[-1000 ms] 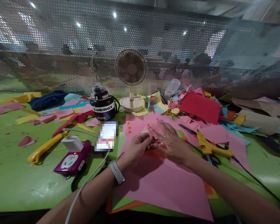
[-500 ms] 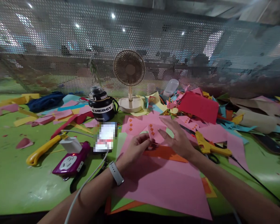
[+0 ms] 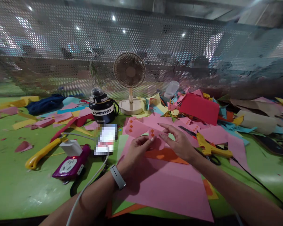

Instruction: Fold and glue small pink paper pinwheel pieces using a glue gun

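Observation:
Between my left hand's (image 3: pixel 141 149) thumb and fingers is a small pink paper piece (image 3: pixel 157 142) with a column of orange diamonds near its left edge. My right hand (image 3: pixel 179 142) is at the right side of this piece. Its thumb tip overlaps the paper, while the index finger is stretched out above, apart from the thumb. Under both hands lie an orange paper strip (image 3: pixel 166 156) and a large pink sheet (image 3: pixel 169 188). Another pink piece with orange diamonds (image 3: pixel 135 127) lies just beyond my left hand.
A yellow glue gun (image 3: pixel 211 147) lies right of my right hand, with black-handled scissors (image 3: pixel 214 160) beside it. At left are a purple power socket (image 3: pixel 69 166), a phone (image 3: pixel 106 139) and a black jug (image 3: pixel 101 108). Behind stand a fan (image 3: pixel 130 70) and heaped paper scraps.
The held pink piece has turned to face me more and moved slightly down. My right hand's fingers have drawn closer together, and its thumb has come onto the paper's right side.

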The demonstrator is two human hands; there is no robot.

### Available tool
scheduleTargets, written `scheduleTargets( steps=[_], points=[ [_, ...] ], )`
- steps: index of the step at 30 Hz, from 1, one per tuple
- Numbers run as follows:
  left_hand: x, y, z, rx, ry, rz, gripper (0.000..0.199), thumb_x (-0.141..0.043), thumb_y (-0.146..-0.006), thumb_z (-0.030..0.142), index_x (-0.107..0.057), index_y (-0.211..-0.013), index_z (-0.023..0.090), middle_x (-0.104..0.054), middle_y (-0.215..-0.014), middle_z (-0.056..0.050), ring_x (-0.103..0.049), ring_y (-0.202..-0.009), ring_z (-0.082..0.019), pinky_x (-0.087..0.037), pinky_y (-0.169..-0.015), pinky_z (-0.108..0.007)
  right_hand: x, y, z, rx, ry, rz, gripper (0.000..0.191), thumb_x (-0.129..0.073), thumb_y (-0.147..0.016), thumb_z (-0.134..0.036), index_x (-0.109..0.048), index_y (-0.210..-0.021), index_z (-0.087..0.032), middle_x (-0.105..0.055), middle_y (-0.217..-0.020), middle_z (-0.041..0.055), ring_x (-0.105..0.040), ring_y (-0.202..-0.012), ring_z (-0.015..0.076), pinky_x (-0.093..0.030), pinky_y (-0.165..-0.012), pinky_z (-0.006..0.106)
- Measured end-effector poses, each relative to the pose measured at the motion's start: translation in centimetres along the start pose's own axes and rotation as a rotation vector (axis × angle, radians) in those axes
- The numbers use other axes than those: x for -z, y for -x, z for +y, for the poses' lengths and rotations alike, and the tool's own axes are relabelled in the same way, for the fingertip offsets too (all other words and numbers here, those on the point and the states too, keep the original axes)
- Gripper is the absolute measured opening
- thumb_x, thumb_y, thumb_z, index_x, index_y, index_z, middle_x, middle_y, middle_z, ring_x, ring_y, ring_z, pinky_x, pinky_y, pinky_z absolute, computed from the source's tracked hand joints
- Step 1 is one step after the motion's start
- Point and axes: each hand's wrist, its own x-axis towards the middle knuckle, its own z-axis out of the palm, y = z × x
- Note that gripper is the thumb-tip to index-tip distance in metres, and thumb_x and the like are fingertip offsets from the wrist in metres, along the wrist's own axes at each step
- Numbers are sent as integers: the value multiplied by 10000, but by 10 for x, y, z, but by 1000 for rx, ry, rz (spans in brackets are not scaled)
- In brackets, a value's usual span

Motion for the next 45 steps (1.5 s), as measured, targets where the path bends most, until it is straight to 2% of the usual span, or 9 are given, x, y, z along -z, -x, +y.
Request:
scheduleTargets(
  steps=[8,11,14,17,23,29,37,42,45],
  points=[
    [1,2,-1,-83,-68,-61,372,-710,-743,493,-651,-627,144,-592,-627,4,-523,-618,-106,-449,-666,-250,-4,2,2,-15,-15,-13,445,-531,-872,-327,-544,-1296,-191,-616,-926,36,-576,-886,171,-468,-834,328],
    [3,0,-2,-71,-45,-119,390,-711,-727,529,-686,-806,148,-648,-784,-34,-583,-725,-149,-480,-739,-298,-2,1,6,-54,-65,-13,458,-547,-863,-355,-543,-1292,-195,-610,-891,28,-567,-813,160,-474,-784,326],
    [6,-2,-3,-25,-32,-185,610,-750,-680,538,-622,-1125,141,-667,-963,-98,-623,-871,-219,-489,-816,-363,4,-3,8,-114,-157,2,492,-565,-838,-383,-541,-1278,-164,-589,-830,18,-555,-744,149,-481,-713,309],
    [7,-2,-4,19,-38,-210,695,-800,-664,434,-550,-1235,126,-680,-965,-118,-635,-924,-240,-475,-857,-378,9,-5,9,-148,-230,21,496,-583,-817,-380,-545,-1259,-158,-562,-808,9,-548,-729,143,-487,-676,292],
    [5,-1,-3,17,-22,-222,484,-757,-731,385,-608,-1131,159,-717,-964,-111,-658,-935,-221,-487,-819,-341,15,-3,20,-124,-195,91,439,-598,-819,-375,-586,-1211,-177,-592,-834,26,-571,-763,155,-503,-715,314],
    [1,2,4,-43,-178,-165,334,-647,-809,478,-683,-770,148,-716,-762,-77,-654,-716,-174,-497,-699,-288,21,-3,24,-118,-128,125,381,-625,-799,-377,-652,-1130,-191,-655,-895,49,-610,-854,178,-499,-810,342],
    [2,3,3,-70,-70,-6,343,-569,-866,482,-627,-757,162,-712,-752,-59,-665,-713,-164,-509,-680,-272,40,-8,24,-134,-181,92,309,-638,-777,-385,-704,-1023,-210,-718,-1041,77,-648,-959,208,-495,-870,382],
    [8,-3,-1,-99,-93,78,273,-641,-823,442,-653,-809,170,-731,-801,-55,-680,-768,-172,-514,-699,-271,69,-21,28,-218,-171,-10,337,-708,-699,-428,-735,-925,-179,-737,-945,79,-661,-870,205,-506,-801,365],
    [9,-3,-2,-76,-116,58,270,-672,-796,436,-687,-838,169,-744,-827,-69,-683,-778,-178,-514,-706,-275,95,-37,37,-267,-215,31,367,-742,-648,-422,-731,-912,-167,-737,-879,64,-654,-801,186,-507,-746,348]
  ],
)
